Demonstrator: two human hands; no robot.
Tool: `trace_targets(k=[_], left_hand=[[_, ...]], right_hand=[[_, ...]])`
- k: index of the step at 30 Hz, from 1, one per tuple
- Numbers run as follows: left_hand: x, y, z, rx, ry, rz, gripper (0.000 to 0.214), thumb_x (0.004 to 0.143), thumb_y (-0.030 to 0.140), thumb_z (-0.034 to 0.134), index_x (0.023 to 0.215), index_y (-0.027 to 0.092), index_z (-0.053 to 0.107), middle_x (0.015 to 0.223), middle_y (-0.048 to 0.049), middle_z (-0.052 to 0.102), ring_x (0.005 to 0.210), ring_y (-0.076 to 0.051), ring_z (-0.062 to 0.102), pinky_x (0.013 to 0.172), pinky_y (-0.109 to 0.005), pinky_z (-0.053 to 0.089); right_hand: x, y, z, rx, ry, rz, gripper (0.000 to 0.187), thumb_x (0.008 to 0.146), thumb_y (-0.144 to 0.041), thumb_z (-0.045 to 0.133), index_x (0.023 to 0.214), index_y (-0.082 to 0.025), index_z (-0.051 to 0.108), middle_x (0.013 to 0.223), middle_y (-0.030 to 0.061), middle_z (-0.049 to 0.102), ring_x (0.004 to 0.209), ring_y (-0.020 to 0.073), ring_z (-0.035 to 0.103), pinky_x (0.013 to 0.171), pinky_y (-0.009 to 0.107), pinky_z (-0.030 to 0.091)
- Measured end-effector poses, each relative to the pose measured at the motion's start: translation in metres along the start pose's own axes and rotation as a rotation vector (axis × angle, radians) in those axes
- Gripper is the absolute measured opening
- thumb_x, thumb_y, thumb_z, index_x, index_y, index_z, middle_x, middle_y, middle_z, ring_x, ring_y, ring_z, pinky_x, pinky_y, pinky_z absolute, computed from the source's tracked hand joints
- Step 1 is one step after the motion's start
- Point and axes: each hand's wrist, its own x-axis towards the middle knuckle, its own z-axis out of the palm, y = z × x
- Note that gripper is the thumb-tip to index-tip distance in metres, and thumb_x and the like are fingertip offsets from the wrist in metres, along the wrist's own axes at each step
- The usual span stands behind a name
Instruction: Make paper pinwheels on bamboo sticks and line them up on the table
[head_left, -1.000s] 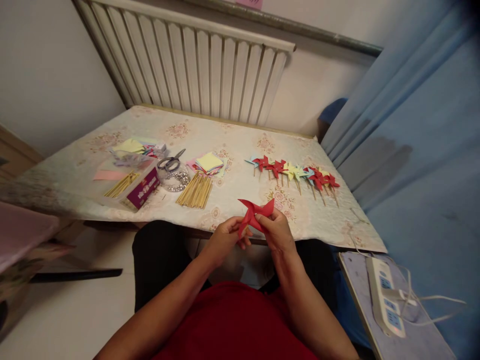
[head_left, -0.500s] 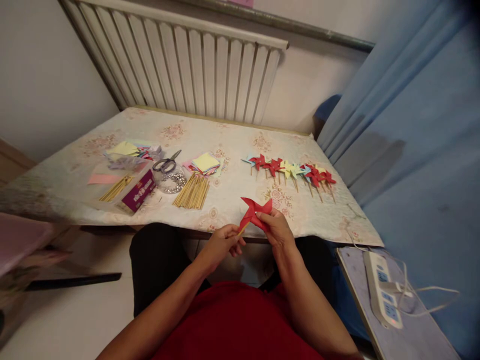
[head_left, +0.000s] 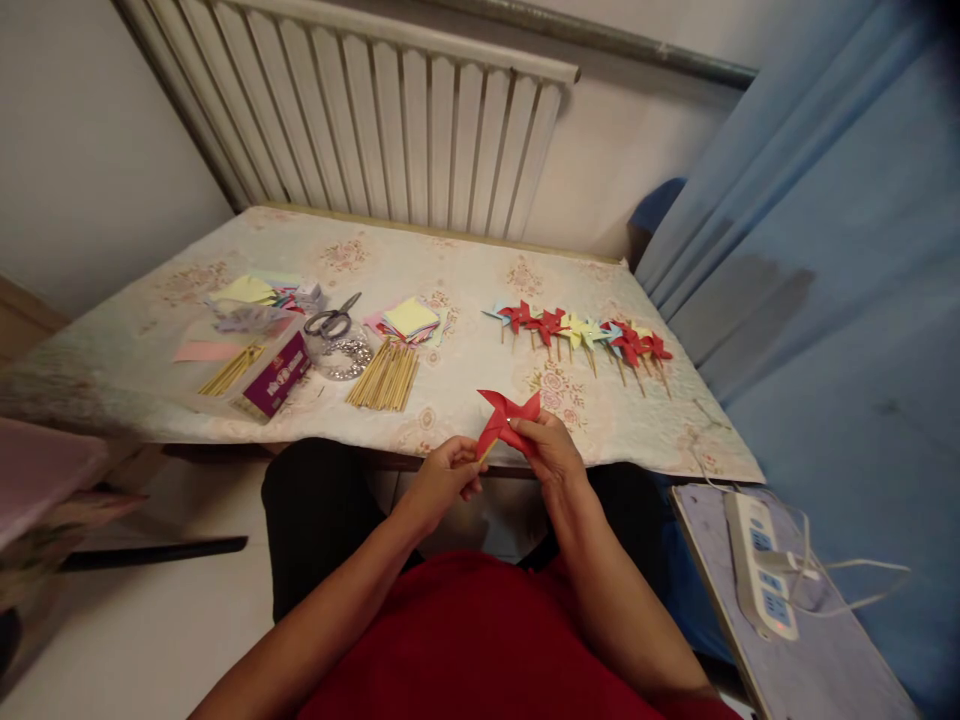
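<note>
Table (head_left: 465, 270): covered with a floral cloth.
Finished pinwheels (head_left: 581, 335): in a row near the right edge, sticks pointing toward the near edge.
Bundle of sticks (head_left: 386, 375): left of centre, lengthwise toward the near edge.
Right hand (head_left: 551, 450): fingers pinched on the red pinwheel's blades.
Left hand (head_left: 442, 480): fingertips closed on the stick's lower end.
Red pinwheel (head_left: 506, 420): over the near edge; its barely visible stick slants down-left, blades fanned upward.

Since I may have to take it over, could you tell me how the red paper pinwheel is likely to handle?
The red pinwheel is probably very light, being thin folded paper. Its blades look floppy and would likely crease if the right hand squeezed; the stick pinched by the left hand seems stiffer.
</note>
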Motion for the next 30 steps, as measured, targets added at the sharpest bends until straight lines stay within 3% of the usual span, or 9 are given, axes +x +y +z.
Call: trace_targets(k=[9,17,30], left_hand=[[-0.0028,-0.0005,0.0003,-0.045,0.046,0.042,0.024,0.065,0.016,0.059,0.087,0.017,0.053,0.069,0.0044,0.057,0.052,-0.007,0.047,0.047,-0.02,0.032],[-0.0051,0.0016,0.002,0.045,0.082,0.071,0.02,0.078,0.034,0.061,0.082,0.018,0.05,0.06,0.0038,0.055,0.052,-0.009,0.045,0.05,-0.021,0.032],[-0.0033,0.0004,0.0091,0.149,0.143,0.033,0.015,0.076,0.032,0.058,0.073,0.02,0.049,0.055,0.0032,0.055,0.05,-0.01,0.046,0.049,-0.023,0.033]], right_hand=[[0.0012,-0.0011,-0.0026,-0.036,-0.06,0.02,0.027,0.047,-0.016,0.083,0.069,-0.016,0.067,0.068,0.0015,0.071,0.059,0.013,0.061,0.063,0.026,0.052],[0.0003,-0.0028,-0.0014,-0.064,-0.063,0.042,0.028,0.045,-0.017,0.083,0.07,-0.017,0.07,0.067,0.0017,0.071,0.059,0.0144,0.063,0.064,0.028,0.053],[-0.0002,-0.0022,-0.0008,-0.086,-0.065,0.064,0.031,0.045,-0.016,0.083,0.073,-0.016,0.071,0.071,0.0018,0.073,0.062,0.0148,0.065,0.068,0.028,0.054]])
